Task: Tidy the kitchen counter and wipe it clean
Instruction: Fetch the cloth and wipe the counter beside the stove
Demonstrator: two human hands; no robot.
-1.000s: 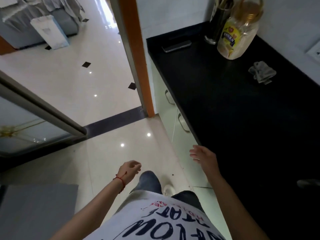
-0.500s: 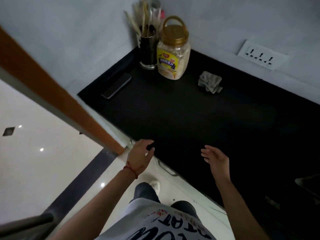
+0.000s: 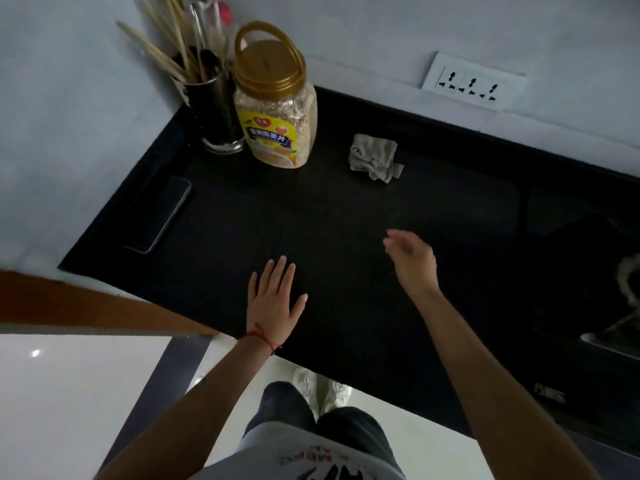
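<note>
A crumpled grey cloth [image 3: 375, 157] lies on the black counter [image 3: 329, 216] near the back wall. My left hand [image 3: 273, 301] is spread flat, palm down, over the counter's near part, a red string at its wrist. My right hand [image 3: 412, 259] hovers above the counter with relaxed fingers, well in front of the cloth and holding nothing. A plastic jar of oat flakes [image 3: 275, 109] with a gold lid stands at the back left, beside a dark holder of chopsticks and utensils [image 3: 213, 98]. A phone [image 3: 161, 214] lies flat along the left wall.
A white wall socket [image 3: 471, 81] sits above the counter at the back right. A sink rim [image 3: 613, 341] shows at the far right edge. An orange door frame [image 3: 86, 306] and glossy white floor [image 3: 69, 393] lie to the left and below.
The view has swung from the doorway and floor onto the counter. Both hands have come forward over the counter; the left hand has opened flat.
</note>
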